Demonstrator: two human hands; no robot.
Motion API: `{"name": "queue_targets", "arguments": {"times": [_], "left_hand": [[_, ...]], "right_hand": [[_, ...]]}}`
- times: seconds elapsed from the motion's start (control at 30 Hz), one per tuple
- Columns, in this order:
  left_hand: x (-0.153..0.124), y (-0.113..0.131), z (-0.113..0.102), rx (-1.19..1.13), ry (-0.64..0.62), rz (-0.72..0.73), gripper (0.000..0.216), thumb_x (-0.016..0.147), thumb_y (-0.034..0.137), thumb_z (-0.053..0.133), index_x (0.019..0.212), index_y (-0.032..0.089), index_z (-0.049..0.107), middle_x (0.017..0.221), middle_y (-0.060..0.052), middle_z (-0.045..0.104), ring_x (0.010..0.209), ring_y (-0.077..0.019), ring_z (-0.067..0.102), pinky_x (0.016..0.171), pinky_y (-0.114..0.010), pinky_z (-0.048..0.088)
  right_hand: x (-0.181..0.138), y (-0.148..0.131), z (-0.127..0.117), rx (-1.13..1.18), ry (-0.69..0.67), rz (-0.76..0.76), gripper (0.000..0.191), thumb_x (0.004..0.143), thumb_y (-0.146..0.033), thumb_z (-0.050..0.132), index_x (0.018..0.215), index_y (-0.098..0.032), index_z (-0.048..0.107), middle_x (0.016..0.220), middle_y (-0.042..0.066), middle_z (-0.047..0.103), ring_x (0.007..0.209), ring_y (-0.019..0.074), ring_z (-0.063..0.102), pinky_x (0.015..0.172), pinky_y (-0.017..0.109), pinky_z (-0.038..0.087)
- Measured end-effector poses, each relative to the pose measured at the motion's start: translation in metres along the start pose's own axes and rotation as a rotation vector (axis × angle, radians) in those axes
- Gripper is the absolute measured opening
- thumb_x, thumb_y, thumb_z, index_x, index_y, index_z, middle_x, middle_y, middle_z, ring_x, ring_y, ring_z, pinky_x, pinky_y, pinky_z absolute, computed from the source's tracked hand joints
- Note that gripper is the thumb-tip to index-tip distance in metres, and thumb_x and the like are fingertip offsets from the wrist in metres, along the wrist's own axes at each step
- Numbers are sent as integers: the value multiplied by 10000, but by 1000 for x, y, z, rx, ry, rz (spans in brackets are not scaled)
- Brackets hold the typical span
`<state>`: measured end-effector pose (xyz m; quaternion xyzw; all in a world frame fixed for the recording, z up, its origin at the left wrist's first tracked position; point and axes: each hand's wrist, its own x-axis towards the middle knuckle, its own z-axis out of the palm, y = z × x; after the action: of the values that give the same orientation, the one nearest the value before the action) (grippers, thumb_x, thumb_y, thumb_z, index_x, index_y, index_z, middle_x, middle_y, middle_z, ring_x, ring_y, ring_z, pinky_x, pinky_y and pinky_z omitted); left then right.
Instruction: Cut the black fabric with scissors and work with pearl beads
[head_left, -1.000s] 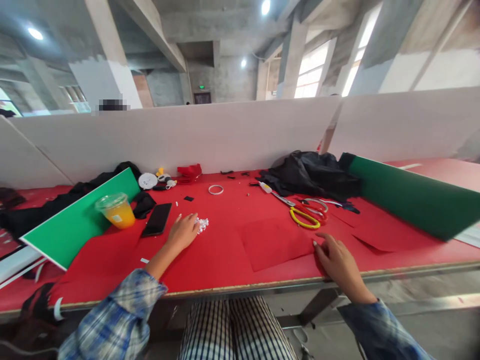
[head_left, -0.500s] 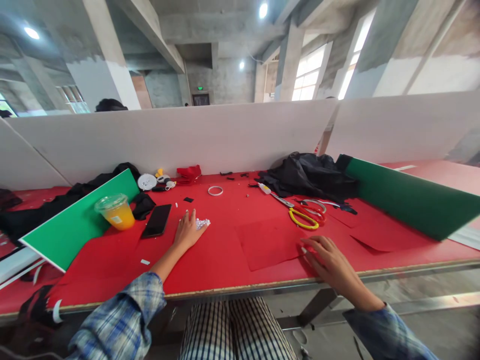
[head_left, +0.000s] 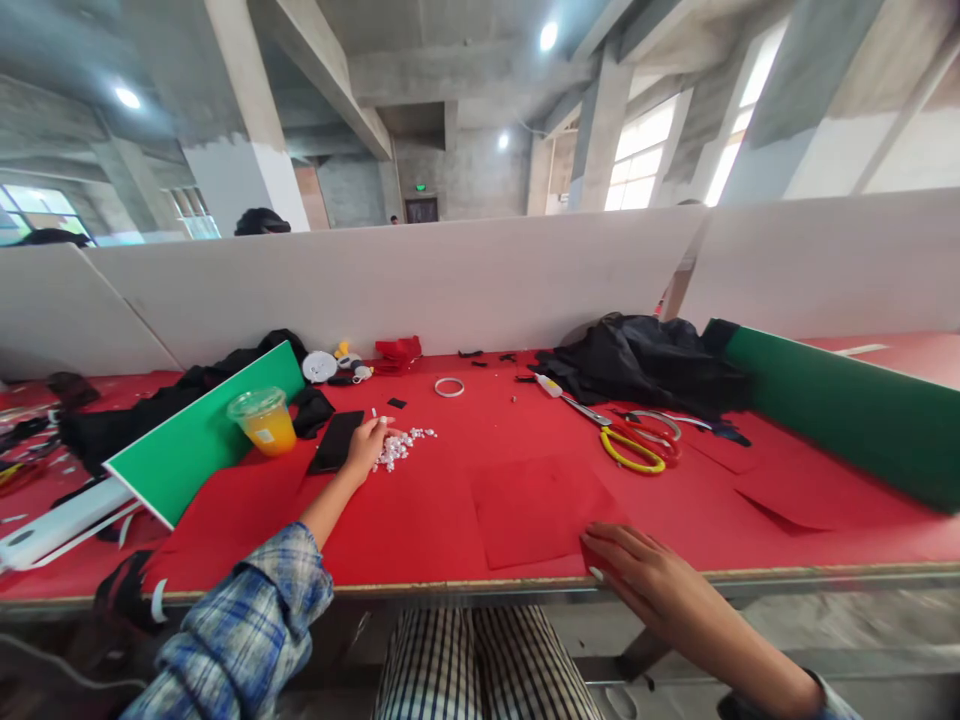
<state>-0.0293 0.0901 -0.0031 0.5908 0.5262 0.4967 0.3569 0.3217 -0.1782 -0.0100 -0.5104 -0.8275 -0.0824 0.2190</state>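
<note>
the left hand [head_left: 365,447] is laid at the edge of a heap of small white beads [head_left: 401,446], fingers bent; whether a bead is pinched cannot be told. the right hand [head_left: 645,578] is spread flat, nothing gripped, on the near corner of a loose red sheet [head_left: 532,510]. a black phone [head_left: 335,443] is seen just beside the left hand, a cup of orange drink [head_left: 265,421] and a green board [head_left: 196,447] beyond it. yellow scissors [head_left: 632,452] lie well apart.

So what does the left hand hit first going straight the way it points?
Probably the loose pile of small white beads, right ahead of the left hand; whether they touch is unclear.
</note>
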Motion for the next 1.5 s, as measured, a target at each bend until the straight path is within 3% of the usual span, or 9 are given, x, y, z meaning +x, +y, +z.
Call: {"name": "queue_targets", "arguments": {"times": [0.27, 0.4, 0.5, 0.67, 0.77, 0.97, 1.17, 1.33, 1.5], "left_hand": [[12, 16, 5, -302, 119, -202, 399, 889, 414, 390, 876, 105, 641, 451, 39, 456, 323, -69, 379, 359, -183, 282], [18, 24, 14, -394, 22, -254, 522, 903, 498, 315, 806, 108, 649, 398, 84, 276, 285, -53, 206, 324, -196, 181], [19, 29, 12, -430, -63, -275, 539, 903, 508, 304, 840, 112, 664, 413, 58, 328, 309, -66, 276, 336, -201, 238], [16, 37, -1, -464, -261, -215, 638, 906, 531, 180, 1130, 121, 614, 876, -133, 677, 797, -192, 649, 664, -300, 512], [10, 41, -6, -581, -357, -174, 729, 887, 587, 89, 1268, 151, 532, 1187, -166, 619, 1118, -257, 577, 888, -407, 478], [3, 45, -3, -664, -352, -63, 778, 855, 612, -40, 1458, 214, 250, 1319, -148, 537, 1232, -262, 490, 943, -489, 422], [5, 38, -11, -656, -257, -30, 843, 812, 588, -183, 1491, 160, 73, 1402, -156, 450, 1263, -226, 475, 971, -436, 424], [16, 27, -22, -750, -307, -136, 798, 846, 640, -32, 1469, 196, 196, 1349, -162, 506, 1235, -258, 501, 953, -465, 437], [22, 27, -30, -644, -263, -274, 627, 903, 563, 241, 1319, 132, 428, 1216, -193, 591, 1067, -262, 620, 920, -420, 476]], "right_hand": [[64, -13, -10, 18, 11, -53, 263, 938, -224, 391, 1005, -165, 639, 952, 123, 675, 860, 222, 656, 714, 361, 565], [106, -31, -20, 23, -106, -96, 223, 917, -234, 459, 1031, -159, 635, 958, 123, 668, 906, 241, 635, 751, 387, 543], [137, -38, -20, 96, -186, -126, 238, 910, -274, 484, 1062, -169, 635, 997, 123, 659, 921, 236, 630, 771, 384, 531], [186, -32, 5, 354, -243, -188, 259, 905, -251, 500, 1105, -138, 619, 1060, 122, 653, 974, 211, 626, 877, 369, 502], [213, -41, 31, 403, -259, -192, 402, 899, -277, 515, 1261, -103, 522, 1291, 180, 546, 1178, 243, 538, 992, 394, 441], [250, -88, 83, 246, -175, -377, 637, 952, -413, 355, 1467, -92, 162, 1543, 184, 125, 1424, 288, 120, 1110, 557, 208], [273, -78, 117, 167, -213, -329, 641, 962, -439, 298, 1476, -105, 112, 1540, 144, 146, 1428, 231, 124, 1136, 538, 124], [276, -53, 124, 145, -291, -319, 610, 963, -380, 326, 1461, -64, 170, 1527, 187, 176, 1421, 254, 147, 1131, 524, 174], [269, -41, 124, 207, -181, -193, 443, 953, -282, 331, 1347, -109, 437, 1391, 194, 461, 1244, 261, 488, 1019, 437, 409]]}}
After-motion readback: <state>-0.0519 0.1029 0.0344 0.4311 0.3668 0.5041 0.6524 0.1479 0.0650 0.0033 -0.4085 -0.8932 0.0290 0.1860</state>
